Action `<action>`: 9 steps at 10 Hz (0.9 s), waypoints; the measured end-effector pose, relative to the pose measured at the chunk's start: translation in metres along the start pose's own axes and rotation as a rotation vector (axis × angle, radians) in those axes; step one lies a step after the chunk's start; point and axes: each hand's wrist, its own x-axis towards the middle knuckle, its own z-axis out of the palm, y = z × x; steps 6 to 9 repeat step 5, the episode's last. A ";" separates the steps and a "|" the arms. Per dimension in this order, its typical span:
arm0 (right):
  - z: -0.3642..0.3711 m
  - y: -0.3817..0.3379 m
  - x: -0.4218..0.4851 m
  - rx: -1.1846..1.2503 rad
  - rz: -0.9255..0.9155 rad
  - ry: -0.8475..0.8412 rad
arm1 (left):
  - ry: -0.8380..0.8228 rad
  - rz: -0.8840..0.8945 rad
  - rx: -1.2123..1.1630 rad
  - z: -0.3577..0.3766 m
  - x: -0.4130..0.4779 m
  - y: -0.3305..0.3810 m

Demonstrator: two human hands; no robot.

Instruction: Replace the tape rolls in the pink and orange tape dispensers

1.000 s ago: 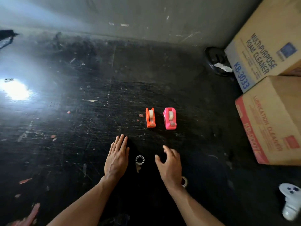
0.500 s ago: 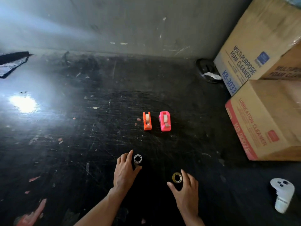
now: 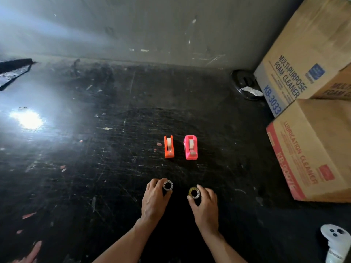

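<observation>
Barely begun: old rolls sat in orange dispenser and pink dispenser.
Left hand pinched white roll, right hand pinched yellow roll; neither loaded.

1. A black, scratched surface is seen, bearing a bright glare at the left.
2. An orange dispenser and a pink dispenser are stood side by side on it.
3. Two cardboard boxes are set at the right, with a white controller near them.
</observation>
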 end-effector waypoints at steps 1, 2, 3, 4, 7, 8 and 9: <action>0.003 -0.020 0.028 0.004 -0.010 0.018 | 0.012 -0.016 0.012 0.002 0.021 0.012; 0.007 -0.031 0.051 -0.015 -0.008 0.025 | 0.005 -0.055 0.024 0.004 0.040 0.015; 0.011 -0.034 0.061 -0.026 0.011 0.007 | -0.005 -0.055 0.046 0.008 0.045 0.013; 0.012 -0.033 0.064 -0.034 0.021 0.008 | 0.025 -0.032 0.050 0.009 0.047 0.012; 0.016 -0.021 0.053 0.017 0.044 0.003 | 0.023 -0.058 0.016 0.010 0.040 0.009; 0.016 -0.021 0.053 0.017 0.044 0.003 | 0.023 -0.058 0.016 0.010 0.040 0.009; 0.016 -0.021 0.053 0.017 0.044 0.003 | 0.023 -0.058 0.016 0.010 0.040 0.009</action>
